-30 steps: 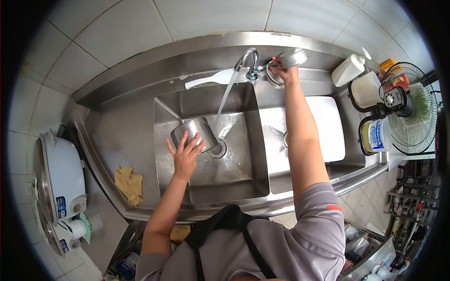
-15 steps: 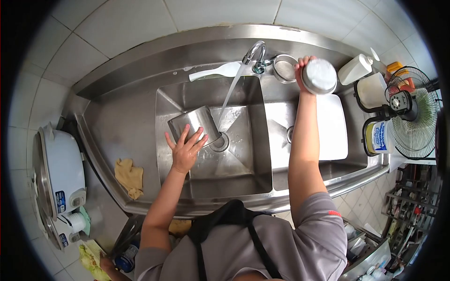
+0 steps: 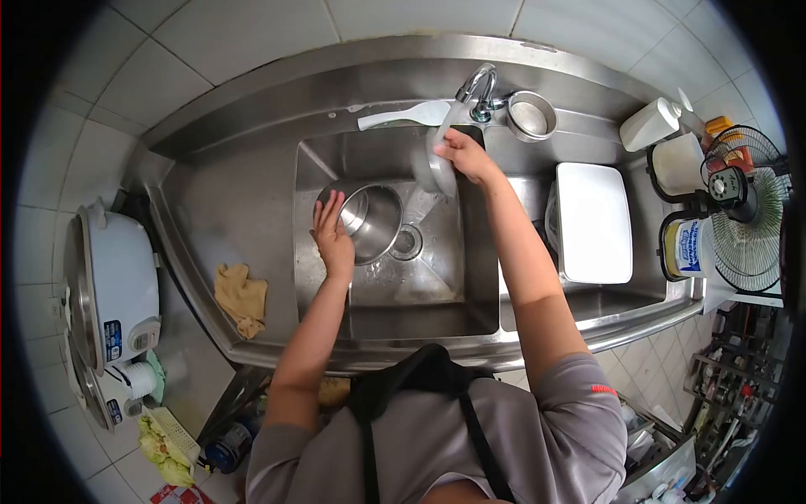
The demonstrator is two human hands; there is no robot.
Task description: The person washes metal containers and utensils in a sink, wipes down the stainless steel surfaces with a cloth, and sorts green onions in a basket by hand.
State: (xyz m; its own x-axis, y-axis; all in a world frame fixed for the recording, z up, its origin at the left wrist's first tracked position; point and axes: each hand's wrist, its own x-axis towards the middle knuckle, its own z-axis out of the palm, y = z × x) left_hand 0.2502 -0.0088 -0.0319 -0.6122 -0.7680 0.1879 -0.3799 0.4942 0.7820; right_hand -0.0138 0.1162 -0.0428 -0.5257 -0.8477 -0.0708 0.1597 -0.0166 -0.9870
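My left hand [image 3: 333, 239] lies against the left side of a steel pot [image 3: 379, 220], whose open mouth faces up and to the right inside the large sink basin [image 3: 403, 317]. My right hand [image 3: 464, 158] grips a round metal bowl [image 3: 432, 168], blurred by motion and tilted on its side, under the faucet [image 3: 477, 84]. Water runs from the spout beside it. A second round metal bowl [image 3: 531, 116] stands on the ledge right of the faucet. To the left of the faucet lies a white scoop [image 3: 405, 114].
A white tray [image 3: 594, 223] rests over the right basin. The yellow cloth [image 3: 241, 300] lies on the left drainboard. A white bottle [image 3: 651, 124], containers and a fan [image 3: 745, 189] stand at right, rice cookers [image 3: 117, 290] at left.
My right hand has carried the bowl from beyond the right basin leftward to the running water. The pot has tipped, its mouth now showing. A co-worker's arm at lower left is gone.
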